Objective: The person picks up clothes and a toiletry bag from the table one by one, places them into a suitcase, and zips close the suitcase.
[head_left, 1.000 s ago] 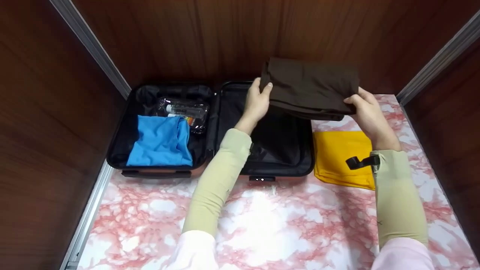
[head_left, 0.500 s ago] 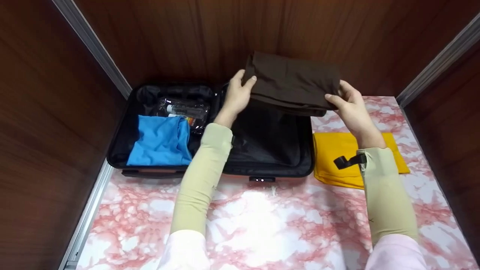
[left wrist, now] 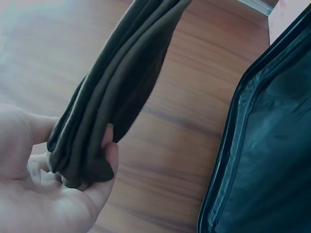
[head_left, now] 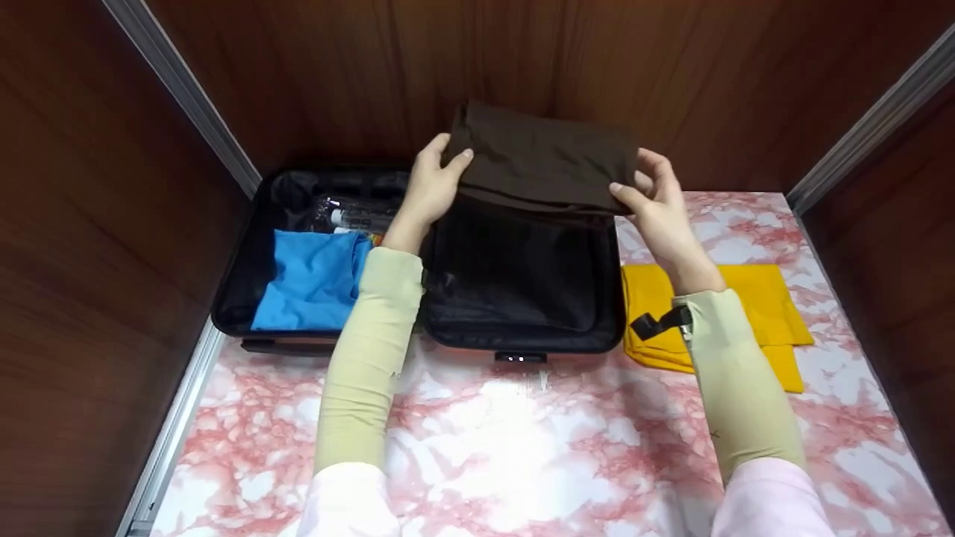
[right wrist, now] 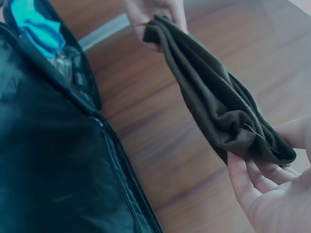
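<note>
A folded dark brown cloth [head_left: 548, 156] hangs level over the far part of the suitcase's right half [head_left: 522, 283]. My left hand [head_left: 433, 183] grips its left end, thumb on top and fingers beneath. At the other end my right hand [head_left: 656, 209] pinches the cloth between thumb and fingers. In the left wrist view several fold layers of the brown cloth [left wrist: 112, 92] lie between thumb and fingers. The right wrist view shows the cloth's bunched end [right wrist: 238, 126] in the right hand [right wrist: 272, 179], a loose thread on it.
The suitcase's left half [head_left: 231, 298] holds a folded blue cloth [head_left: 310, 280] and a clear pouch [head_left: 358, 212] with small bottles. Right of the suitcase lies a folded yellow cloth [head_left: 753, 298], partly behind the right forearm. A brown wood-grain wall [head_left: 336, 74] stands behind.
Both hands have carried the brown cloth leftward, from over the suitcase's right edge to above its right half. More of the yellow cloth shows now.
</note>
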A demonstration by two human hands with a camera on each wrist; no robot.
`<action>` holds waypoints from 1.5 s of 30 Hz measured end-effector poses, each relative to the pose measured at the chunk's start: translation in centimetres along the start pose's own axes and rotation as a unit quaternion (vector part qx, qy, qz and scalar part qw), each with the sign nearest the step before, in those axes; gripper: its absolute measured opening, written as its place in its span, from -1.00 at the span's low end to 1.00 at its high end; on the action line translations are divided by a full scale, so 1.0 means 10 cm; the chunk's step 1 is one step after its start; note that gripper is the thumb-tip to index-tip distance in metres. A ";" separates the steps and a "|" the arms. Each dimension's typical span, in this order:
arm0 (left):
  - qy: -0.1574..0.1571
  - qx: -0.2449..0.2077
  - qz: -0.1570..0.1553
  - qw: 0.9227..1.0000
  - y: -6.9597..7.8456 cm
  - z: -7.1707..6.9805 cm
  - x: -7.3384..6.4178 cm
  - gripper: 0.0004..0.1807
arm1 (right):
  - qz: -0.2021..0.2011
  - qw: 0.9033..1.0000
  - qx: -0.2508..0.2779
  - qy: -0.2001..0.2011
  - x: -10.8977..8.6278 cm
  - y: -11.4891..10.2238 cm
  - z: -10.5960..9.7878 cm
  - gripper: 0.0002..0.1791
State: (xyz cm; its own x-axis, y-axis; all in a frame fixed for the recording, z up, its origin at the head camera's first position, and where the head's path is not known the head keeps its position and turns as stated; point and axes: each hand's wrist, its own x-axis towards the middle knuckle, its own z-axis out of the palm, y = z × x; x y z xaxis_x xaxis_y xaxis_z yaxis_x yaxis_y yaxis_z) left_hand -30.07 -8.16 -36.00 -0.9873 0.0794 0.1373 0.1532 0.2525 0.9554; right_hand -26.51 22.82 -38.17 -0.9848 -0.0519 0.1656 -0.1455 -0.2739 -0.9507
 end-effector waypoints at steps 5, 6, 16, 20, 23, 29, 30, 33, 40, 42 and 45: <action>0.002 -0.041 0.025 0.999 -0.09 -0.10 -0.02 -0.60 | 0.019 0.998 -0.052 0.004 0.00 0.06 0.11 -0.37; 0.005 -0.054 0.026 0.998 -0.10 -0.11 -0.03 -0.63 | 0.022 0.998 -0.064 0.001 0.00 0.07 0.13 -0.35; 0.071 -0.180 0.012 0.981 -0.21 -0.32 -0.09 -0.82 | 0.016 0.995 -0.072 -0.071 0.02 0.20 0.35 -0.25; 0.078 -0.190 0.016 0.979 -0.22 -0.43 -0.14 -0.84 | 0.000 0.995 -0.054 -0.081 0.02 0.28 0.46 -0.24; 0.087 -0.196 0.015 0.977 -0.23 -0.53 -0.22 -0.81 | 0.001 0.995 -0.053 -0.085 0.01 0.36 0.57 -0.22; 0.085 -0.181 0.001 0.980 -0.30 -0.69 -0.37 -0.74 | 0.020 0.994 -0.070 -0.086 -0.06 0.55 0.74 -0.20; 0.084 -0.176 0.001 0.981 -0.31 -0.70 -0.38 -0.74 | 0.023 0.993 -0.074 -0.086 -0.07 0.57 0.75 -0.20; 0.081 -0.165 -0.005 0.983 -0.35 -0.73 -0.43 -0.73 | 0.025 0.993 -0.078 -0.089 -0.10 0.63 0.78 -0.20; 0.077 -0.154 -0.006 0.985 -0.43 -0.87 -0.50 -0.73 | -0.002 0.990 -0.099 -0.100 -0.12 0.72 0.85 -0.19; 0.078 -0.152 -0.008 0.985 -0.45 -0.91 -0.53 -0.74 | -0.008 0.989 -0.104 -0.102 -0.13 0.75 0.88 -0.20; 0.077 -0.146 -0.009 0.986 -0.50 -0.95 -0.58 -0.74 | -0.014 0.987 -0.122 -0.106 -0.16 0.79 0.89 -0.21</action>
State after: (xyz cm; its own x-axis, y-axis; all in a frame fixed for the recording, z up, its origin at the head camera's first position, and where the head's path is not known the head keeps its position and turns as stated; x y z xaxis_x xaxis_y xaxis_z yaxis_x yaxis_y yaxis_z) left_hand -25.51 -19.02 -39.05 -0.9879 -0.0753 0.1357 0.1388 -0.0372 0.9896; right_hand -25.28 12.16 -43.65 -0.9422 -0.2536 0.2191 -0.2161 -0.0398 -0.9756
